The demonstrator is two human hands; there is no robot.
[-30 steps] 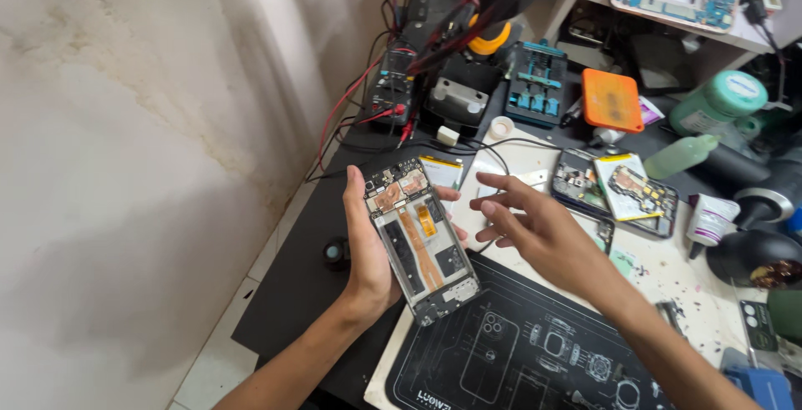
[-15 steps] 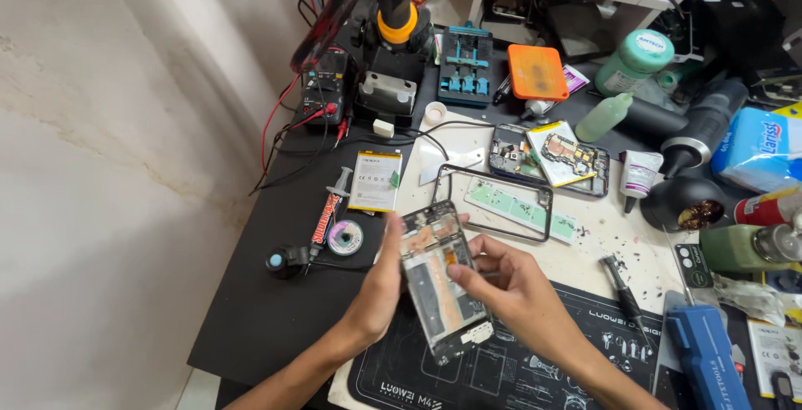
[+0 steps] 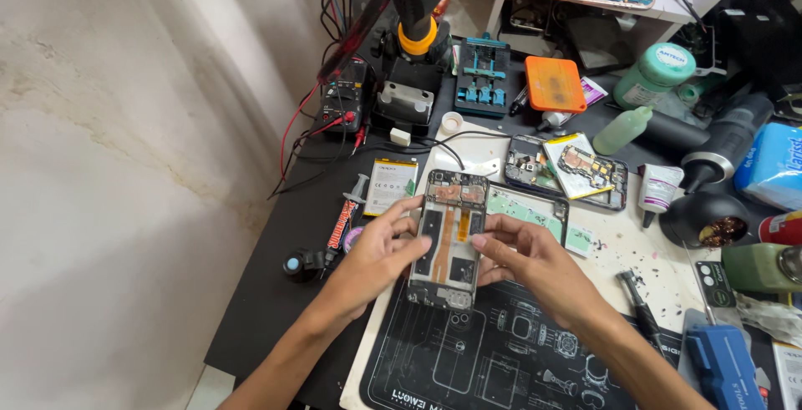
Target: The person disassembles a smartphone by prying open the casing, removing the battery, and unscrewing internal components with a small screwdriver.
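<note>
An opened phone (image 3: 449, 239) with its back off, showing an orange flex strip and circuit parts, is held over the black repair mat (image 3: 468, 360). My left hand (image 3: 376, 251) grips its left edge, thumb resting on the open inside. My right hand (image 3: 526, 260) grips its right edge, fingertips touching the inner frame near the middle. Both forearms come in from the bottom of the view.
A phone battery (image 3: 391, 185) and a syringe (image 3: 342, 218) lie left of the phone. Behind it are a phone frame (image 3: 535, 210), another opened phone (image 3: 576, 168), an orange case (image 3: 555, 84), a blue jig (image 3: 484, 76), bottles (image 3: 656, 76) and a screwdriver (image 3: 642, 314). A wall stands at left.
The view has steadied over the bench. My right hand, earlier hovering open beside the phone, now grips its right edge; the phone is held lower and more upright.
</note>
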